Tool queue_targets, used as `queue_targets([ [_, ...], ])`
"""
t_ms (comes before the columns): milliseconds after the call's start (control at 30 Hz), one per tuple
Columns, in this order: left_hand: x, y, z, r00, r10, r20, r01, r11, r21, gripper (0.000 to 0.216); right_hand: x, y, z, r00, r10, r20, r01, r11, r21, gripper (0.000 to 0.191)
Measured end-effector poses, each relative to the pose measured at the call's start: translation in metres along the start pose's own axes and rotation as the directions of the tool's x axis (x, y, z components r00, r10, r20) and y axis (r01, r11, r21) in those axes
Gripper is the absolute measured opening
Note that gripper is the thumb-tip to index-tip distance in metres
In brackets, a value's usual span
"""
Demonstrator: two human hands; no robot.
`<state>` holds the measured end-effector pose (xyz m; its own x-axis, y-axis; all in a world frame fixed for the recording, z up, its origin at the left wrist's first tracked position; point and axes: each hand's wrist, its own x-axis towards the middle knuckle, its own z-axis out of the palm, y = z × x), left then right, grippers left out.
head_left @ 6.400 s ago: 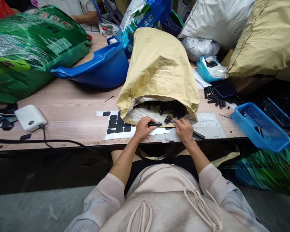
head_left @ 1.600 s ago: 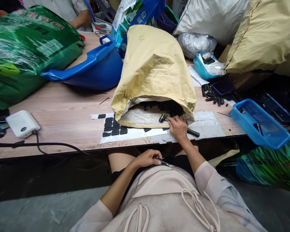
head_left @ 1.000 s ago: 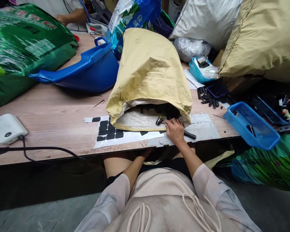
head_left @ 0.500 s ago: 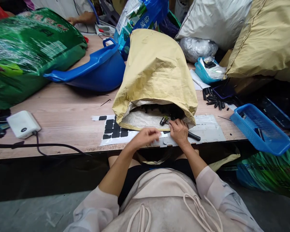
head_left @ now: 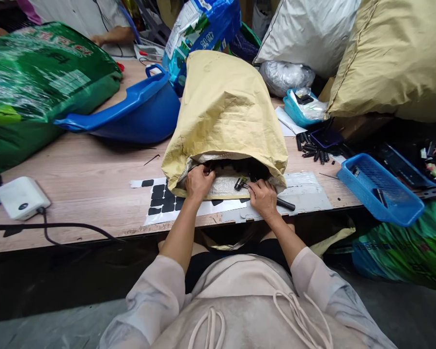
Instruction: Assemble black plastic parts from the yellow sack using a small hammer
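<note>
A yellow woven sack lies on the table with its mouth toward me and dark pieces inside. My left hand is in the left side of the mouth, fingers bent and closed at the dark pieces; what they pinch is too small to make out. My right hand, at the right of the mouth, is closed around a small hammer-like tool. Its short black head and thin metal shaft stick out to the left, its black grip to the right. Under the sack's edge lies a white sheet of black stickers.
Left are a blue scoop-shaped basin, a green bag and a white box with a cable. Right are a blue basket, black tubes and a teal basket. Across the table is another person's arm.
My left hand has moved forward and left from in front of the sack into its mouth. My right hand keeps its hold on the tool. The view has shifted slightly.
</note>
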<state>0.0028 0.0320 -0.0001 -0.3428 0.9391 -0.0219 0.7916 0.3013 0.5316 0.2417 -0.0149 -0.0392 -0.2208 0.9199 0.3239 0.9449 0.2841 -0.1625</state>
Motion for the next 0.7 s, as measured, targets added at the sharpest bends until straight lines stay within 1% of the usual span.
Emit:
queue_targets([
  [33, -0.005, -0.009, -0.003, 0.996, 0.082, 0.019, -0.081, 0.996, -0.032, 0.021, 0.000, 0.000, 0.000, 1.000, -0.002, 0.001, 0.002, 1.000, 0.003, 0.024],
  [67, -0.011, -0.018, -0.006, 0.983, 0.178, 0.045, -0.174, 0.982, -0.070, 0.019, 0.000, 0.000, 0.000, 1.000, -0.006, -0.001, 0.006, 1.000, 0.006, 0.024],
  [100, -0.016, -0.026, -0.007, 0.958, 0.277, 0.079, -0.267, 0.957, -0.111, 0.018, -0.001, 0.000, 0.001, 1.000, -0.010, -0.004, 0.010, 1.000, 0.008, 0.024],
  [167, -0.024, -0.038, -0.006, 0.882, 0.447, 0.149, -0.420, 0.889, -0.182, 0.017, -0.001, 0.001, 0.003, 1.000, -0.011, -0.018, 0.011, 1.000, 0.004, 0.025],
  [200, -0.027, -0.042, -0.004, 0.845, 0.505, 0.174, -0.471, 0.858, -0.205, 0.016, -0.001, 0.001, 0.004, 1.000, -0.011, -0.026, 0.011, 1.000, -0.001, 0.026],
  [233, -0.029, -0.043, -0.001, 0.819, 0.542, 0.186, -0.503, 0.836, -0.220, 0.015, -0.001, 0.002, 0.005, 0.999, -0.010, -0.032, 0.010, 1.000, -0.008, 0.026],
  [267, -0.030, -0.044, 0.004, 0.806, 0.561, 0.190, -0.519, 0.824, -0.228, 0.015, -0.001, 0.002, 0.006, 0.999, -0.013, -0.034, 0.012, 1.000, -0.015, 0.027],
  [333, -0.029, -0.041, 0.013, 0.797, 0.572, 0.194, -0.528, 0.816, -0.235, 0.017, -0.001, 0.003, 0.007, 0.999, -0.023, -0.030, 0.023, 0.999, -0.025, 0.026],
  [467, -0.025, -0.035, 0.027, 0.810, 0.545, 0.215, -0.501, 0.835, -0.230, 0.019, 0.000, 0.004, 0.007, 0.997, -0.051, -0.051, 0.050, 0.998, -0.029, 0.026],
  [567, -0.024, -0.035, 0.030, 0.825, 0.521, 0.219, -0.471, 0.848, -0.242, 0.020, -0.003, 0.003, 0.003, 0.992, -0.061, -0.109, 0.059, 0.998, -0.021, 0.029],
  [633, -0.024, -0.036, 0.030, 0.820, 0.526, 0.226, -0.469, 0.843, -0.263, 0.019, -0.006, 0.000, -0.001, 0.988, -0.057, -0.144, 0.058, 0.998, 0.007, 0.031],
  [700, -0.024, -0.037, 0.029, 0.814, 0.534, 0.230, -0.468, 0.836, -0.285, 0.020, -0.010, -0.005, -0.006, 0.986, -0.054, -0.156, 0.065, 0.995, 0.069, 0.033],
])
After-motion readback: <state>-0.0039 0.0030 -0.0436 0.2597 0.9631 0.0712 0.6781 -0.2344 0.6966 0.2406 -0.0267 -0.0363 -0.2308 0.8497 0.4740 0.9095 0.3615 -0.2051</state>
